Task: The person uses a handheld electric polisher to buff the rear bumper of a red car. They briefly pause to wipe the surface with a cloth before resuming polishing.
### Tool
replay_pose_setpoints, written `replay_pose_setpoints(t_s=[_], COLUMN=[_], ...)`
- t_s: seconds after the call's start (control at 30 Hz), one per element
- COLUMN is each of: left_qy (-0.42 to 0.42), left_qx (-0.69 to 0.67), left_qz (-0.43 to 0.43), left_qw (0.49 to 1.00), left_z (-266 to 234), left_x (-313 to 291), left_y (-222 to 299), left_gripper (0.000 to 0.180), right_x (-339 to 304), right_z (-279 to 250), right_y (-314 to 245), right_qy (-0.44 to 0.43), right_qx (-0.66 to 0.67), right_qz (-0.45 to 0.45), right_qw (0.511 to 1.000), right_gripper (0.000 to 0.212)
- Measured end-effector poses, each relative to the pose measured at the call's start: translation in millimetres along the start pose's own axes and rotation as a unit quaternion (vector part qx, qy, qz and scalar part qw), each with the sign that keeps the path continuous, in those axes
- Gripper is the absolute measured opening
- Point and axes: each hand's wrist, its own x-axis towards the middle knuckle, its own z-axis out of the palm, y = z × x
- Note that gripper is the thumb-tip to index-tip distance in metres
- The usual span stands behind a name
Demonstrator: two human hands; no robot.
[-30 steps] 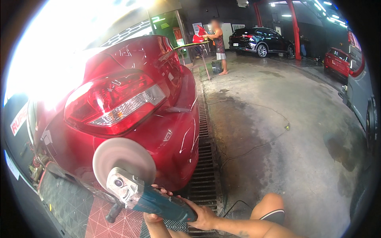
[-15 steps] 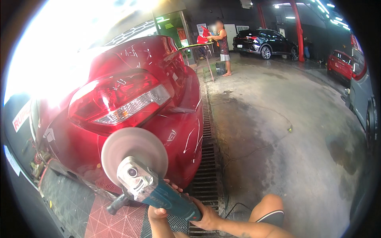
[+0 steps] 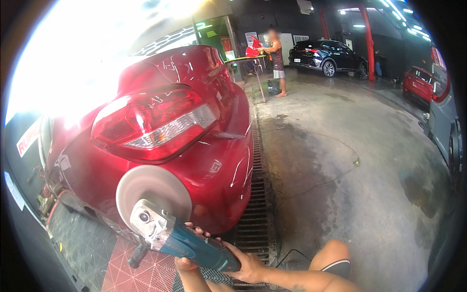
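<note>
Wet concrete floor (image 3: 350, 160) and a drain grate (image 3: 253, 194) flank a red car (image 3: 185, 141). Both hands grip a teal polisher (image 3: 187, 242), its pad (image 3: 153, 193) against the bumper: left hand (image 3: 187, 265) curled under the body, right hand (image 3: 249, 266) closed round the rear grip.

The polisher (image 3: 182, 238) has slid left and lower on the red bumper (image 3: 214, 180); both hands moved with it.

Teal polisher (image 3: 187, 242), grey round pad (image 3: 153, 192) seemingly touching red car bumper (image 3: 216, 182)
</note>
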Motion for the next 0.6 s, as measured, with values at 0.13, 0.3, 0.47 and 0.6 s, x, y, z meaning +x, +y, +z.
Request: replay_pose_setpoints(t_s=[0.13, 0.3, 0.47, 0.6], left_qy=[0.002, 0.014, 0.029, 0.019], left_qx=[0.011, 0.069, 0.094, 0.059], left_qz=[-0.026, -0.085, -0.121, -0.099], left_qw=[1.000, 0.994, 0.988, 0.993], left_z=[8.3, 22.6, 23.2, 23.0], left_x=[1.1, 9.7, 13.7, 6.5], left_y=[-8.2, -26.8, -34.0, -33.8], left_gripper=[0.106, 0.106, 0.107, 0.107], right_x=[-11.1, -29.2, -35.8, -35.1], right_z=[-1.7, -12.7, -4.0, -0.6], right_y=[2.3, 9.2, 22.8, 24.8], right_qy=[0.026, 0.013, 0.039, 0.055], right_qx=[0.035, 0.116, 0.132, 0.073], right_qz=[-0.014, 0.076, 0.083, 0.032], right_qw=[0.999, 0.990, 0.987, 0.995], right_gripper=[0.108, 0.113, 0.110, 0.109])
